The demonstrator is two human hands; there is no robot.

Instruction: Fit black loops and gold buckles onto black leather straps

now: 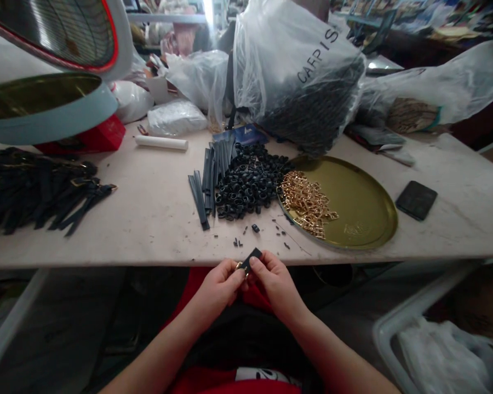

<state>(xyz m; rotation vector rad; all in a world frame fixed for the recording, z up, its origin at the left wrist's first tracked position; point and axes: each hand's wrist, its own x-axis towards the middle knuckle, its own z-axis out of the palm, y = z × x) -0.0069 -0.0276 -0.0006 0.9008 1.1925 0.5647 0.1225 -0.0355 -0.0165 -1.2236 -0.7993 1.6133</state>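
Forearms converging; left hand [225, 278] and right hand [278, 278] meet at pale table's [148, 219] near edge, fingers pinching flat black strap [253, 256] with gold metal buckle [239, 266].

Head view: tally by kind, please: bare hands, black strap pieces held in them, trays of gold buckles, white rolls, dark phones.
Left hand and right hand: 2
Black strap piece: 1
Tray of gold buckles: 1
White roll: 1
Dark phone: 1
Total: 6
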